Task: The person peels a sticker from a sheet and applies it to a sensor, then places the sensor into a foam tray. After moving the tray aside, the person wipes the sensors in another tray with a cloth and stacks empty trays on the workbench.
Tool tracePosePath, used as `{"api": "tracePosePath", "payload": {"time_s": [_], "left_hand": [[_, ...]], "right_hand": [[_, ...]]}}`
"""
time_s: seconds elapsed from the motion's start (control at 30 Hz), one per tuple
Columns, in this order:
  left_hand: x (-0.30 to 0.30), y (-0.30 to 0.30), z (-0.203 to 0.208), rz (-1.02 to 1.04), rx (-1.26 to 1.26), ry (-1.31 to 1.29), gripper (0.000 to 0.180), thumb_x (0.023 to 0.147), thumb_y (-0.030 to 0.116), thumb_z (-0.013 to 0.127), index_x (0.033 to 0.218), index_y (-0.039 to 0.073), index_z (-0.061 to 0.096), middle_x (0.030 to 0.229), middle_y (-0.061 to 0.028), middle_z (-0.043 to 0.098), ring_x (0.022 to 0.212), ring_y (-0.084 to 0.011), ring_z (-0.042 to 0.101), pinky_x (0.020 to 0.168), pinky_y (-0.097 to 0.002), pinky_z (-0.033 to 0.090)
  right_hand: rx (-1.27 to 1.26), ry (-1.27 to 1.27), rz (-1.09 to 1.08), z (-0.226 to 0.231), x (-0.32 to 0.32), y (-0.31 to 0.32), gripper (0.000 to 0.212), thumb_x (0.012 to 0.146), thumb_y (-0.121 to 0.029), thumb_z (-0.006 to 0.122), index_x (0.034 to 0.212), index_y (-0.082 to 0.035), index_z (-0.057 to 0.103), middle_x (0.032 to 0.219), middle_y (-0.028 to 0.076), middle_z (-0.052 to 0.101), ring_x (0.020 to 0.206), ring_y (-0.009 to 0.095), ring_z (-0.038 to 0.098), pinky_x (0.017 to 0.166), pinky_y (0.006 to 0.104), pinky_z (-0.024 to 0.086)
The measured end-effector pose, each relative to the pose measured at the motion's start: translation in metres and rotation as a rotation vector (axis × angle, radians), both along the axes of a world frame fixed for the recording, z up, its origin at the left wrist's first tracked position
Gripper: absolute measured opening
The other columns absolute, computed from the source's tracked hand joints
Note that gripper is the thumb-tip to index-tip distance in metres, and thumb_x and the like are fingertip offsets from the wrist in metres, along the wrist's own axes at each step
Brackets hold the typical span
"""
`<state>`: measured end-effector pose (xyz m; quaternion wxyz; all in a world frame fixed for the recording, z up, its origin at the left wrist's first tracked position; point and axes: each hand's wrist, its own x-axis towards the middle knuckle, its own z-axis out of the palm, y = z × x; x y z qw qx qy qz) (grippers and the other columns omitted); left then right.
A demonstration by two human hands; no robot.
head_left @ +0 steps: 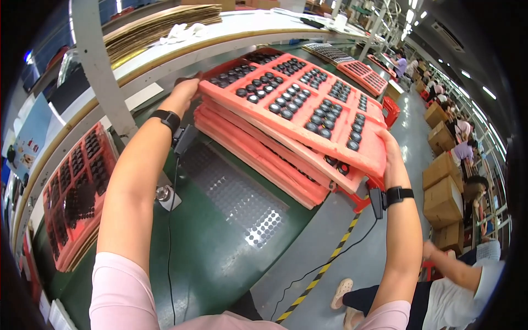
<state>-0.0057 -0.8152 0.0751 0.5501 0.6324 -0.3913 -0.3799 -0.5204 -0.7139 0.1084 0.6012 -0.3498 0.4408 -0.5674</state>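
Both my hands grip a coral-red foam tray (369, 158) at opposite ends. Its pockets hold rows of round black caps (289, 102), some with pale centres. My left hand (190, 88) is closed on the far-left end, its fingers partly hidden behind the rim. At the right end, my right hand (389, 147) has its fingers wrapped round the edge. The held tray lies askew over a stack of similar trays (242, 135), its right end turned out from them. Black caps show in a gap below it. Whether it touches the stack everywhere, I cannot tell.
A clear sheet of round dots (236, 192) lies on the green table (214, 275), near a small metal device (168, 197). Another cap-filled tray (77, 190) stands left. A metal post (98, 60) rises beside my left arm. A co-worker (456, 286) is close on the right, before cardboard boxes (443, 201).
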Motion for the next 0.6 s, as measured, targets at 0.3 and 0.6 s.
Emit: {"api": "tracePosePath", "payload": {"time_s": [0.3,0.6], "left_hand": [[0.015,0.0,-0.011,-0.041,-0.086,0.485,0.011,0.085,0.01,0.061,0.094,0.005,0.061,0.087,-0.0062,0.063,0.078,-0.0227,0.064,0.075,-0.0399,0.055],[0.015,0.048,0.002,-0.262,-0.095,0.758,0.016,0.085,0.016,0.064,0.093,0.003,0.06,0.09,-0.0108,0.063,0.081,-0.0223,0.063,0.079,-0.0388,0.054]], "right_hand": [[0.0,-0.03,0.072,0.005,-0.001,0.002,0.046,0.087,-0.02,0.056,0.127,0.003,0.053,0.117,0.019,0.066,0.099,0.031,0.068,0.09,0.0442,0.056],[0.029,0.053,0.139,0.021,-0.061,-0.023,0.039,0.089,-0.014,0.053,0.123,0.005,0.055,0.114,0.018,0.068,0.094,0.03,0.069,0.088,0.0429,0.056]]}}
